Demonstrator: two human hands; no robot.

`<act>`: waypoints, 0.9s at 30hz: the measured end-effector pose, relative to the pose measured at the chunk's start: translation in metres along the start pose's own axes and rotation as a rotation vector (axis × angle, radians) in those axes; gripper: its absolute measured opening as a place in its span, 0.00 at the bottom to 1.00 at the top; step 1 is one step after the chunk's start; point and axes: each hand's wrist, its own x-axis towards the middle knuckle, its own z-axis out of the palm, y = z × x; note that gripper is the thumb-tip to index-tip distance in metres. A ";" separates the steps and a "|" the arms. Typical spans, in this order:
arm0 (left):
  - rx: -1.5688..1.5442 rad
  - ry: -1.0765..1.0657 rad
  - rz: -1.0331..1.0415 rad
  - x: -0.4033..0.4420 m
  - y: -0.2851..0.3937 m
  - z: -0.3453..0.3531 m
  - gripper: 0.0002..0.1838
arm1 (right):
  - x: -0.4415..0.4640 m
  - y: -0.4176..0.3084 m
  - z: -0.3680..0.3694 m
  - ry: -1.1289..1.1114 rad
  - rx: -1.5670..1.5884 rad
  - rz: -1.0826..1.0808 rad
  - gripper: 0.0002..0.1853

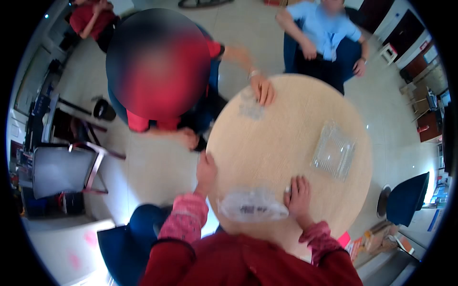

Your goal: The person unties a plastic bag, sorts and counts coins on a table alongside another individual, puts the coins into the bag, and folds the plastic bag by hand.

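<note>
My left hand (pixel 206 170) is at the left rim of a round wooden table (pixel 267 152), its fingers closed around the edge. My right hand (pixel 299 194) lies on the tabletop with the fingers stretched out. A small white spot shows by its thumb; I cannot make out what it is. Between my hands, close to my body, lies a crumpled clear plastic bag (pixel 253 206) with dark print. Farther right is a clear ribbed plastic tray (pixel 332 151). On the far left part of the table is a patch of small clear pieces (pixel 251 106), too blurred to name.
A person in red (pixel 167 71) sits at the left with one hand (pixel 263 89) on the table beside the clear pieces. Another in light blue (pixel 327 31) sits across. Chairs stand around, including a grey one (pixel 64 167) and a dark blue one (pixel 408 198).
</note>
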 end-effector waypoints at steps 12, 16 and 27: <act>-0.130 -0.016 -0.245 -0.005 0.023 -0.016 0.33 | 0.008 0.002 0.001 0.014 0.016 0.002 0.32; 0.011 -0.041 -0.196 0.002 0.005 -0.006 0.34 | 0.008 0.002 0.000 0.016 0.015 -0.015 0.31; -0.045 -0.090 -0.223 0.007 -0.002 0.001 0.34 | 0.000 0.012 0.012 -0.033 0.001 -0.015 0.32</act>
